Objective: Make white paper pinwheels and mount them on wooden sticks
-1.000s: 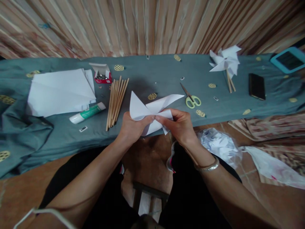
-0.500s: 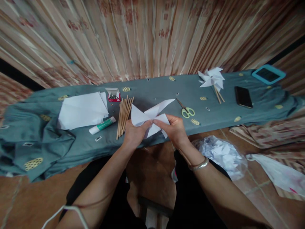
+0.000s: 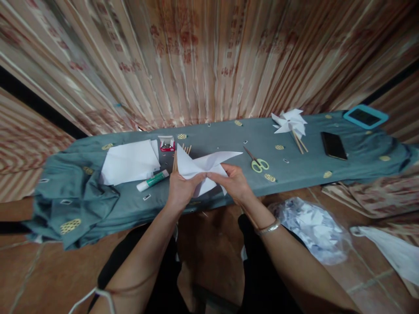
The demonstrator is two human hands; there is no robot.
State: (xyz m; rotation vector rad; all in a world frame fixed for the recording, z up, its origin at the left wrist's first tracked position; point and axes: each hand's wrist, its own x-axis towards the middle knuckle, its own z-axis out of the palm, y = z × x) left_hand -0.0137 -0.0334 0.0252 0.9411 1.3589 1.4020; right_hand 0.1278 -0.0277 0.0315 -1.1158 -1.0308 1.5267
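Observation:
Both hands pinch a white paper pinwheel (image 3: 204,165) in front of me, above the near edge of the cloth-covered table. My left hand (image 3: 182,188) grips its left side, and my right hand (image 3: 233,181) its right side. The two thumbs press together at the pinwheel's middle, with the fingers behind the paper. Wooden sticks (image 3: 175,162) lie just behind my left hand, partly hidden by the paper. A glue stick (image 3: 152,180) rests to the left. Scissors (image 3: 258,164) with yellow-green handles lie to the right.
White paper sheets (image 3: 131,161) and a small red box (image 3: 167,144) of metal pieces lie on the left. Pinwheels on sticks (image 3: 290,122), a phone (image 3: 334,145) and a blue-framed device (image 3: 365,116) are on the right. A plastic bag of paper scraps (image 3: 314,226) stands on the floor.
The camera view has tilted up and shifted, so the table sits lower in the picture. The pinwheel has turned slightly and covers more of the sticks; both hands still hold it.

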